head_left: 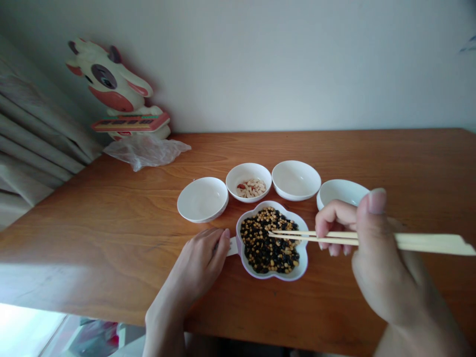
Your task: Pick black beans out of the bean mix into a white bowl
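Fingers point(336, 218) of the right hand point(375, 258) curl closed around a pair of chopsticks point(372, 239), thumb raised above them, other digits tucked beneath. Chopsticks run roughly level from right to left; tips sit close together over the flower-shaped dish point(302, 265), right at the surface of the mixed beans point(267, 243). Whether a bean is pinched between the tips cannot be told.

Left hand point(199, 265) lies on the table point(111, 238), palm down, fingers loosely bent and closed against the small handle on the dish's left side; handle mostly hidden under the fingertips.

Dish: white, scalloped rim, near the table's front edge, between the two hands. Holds dark and yellow beans mixed, filling most of it.

Behind the dish, four small white bowls in a shallow arc. Far-left bowl point(203, 199) looks bare inside. Second bowl point(249, 181) holds pale and a few reddish pieces. Third bowl point(296, 179) looks bare. Fourth bowl point(340, 191) partly hidden behind the right hand; contents not visible.

Back left corner: cow-shaped toy point(111, 87) against the wall, crumpled clear plastic bag point(147, 150) in front of it. Curtain point(33, 144) at the left edge.
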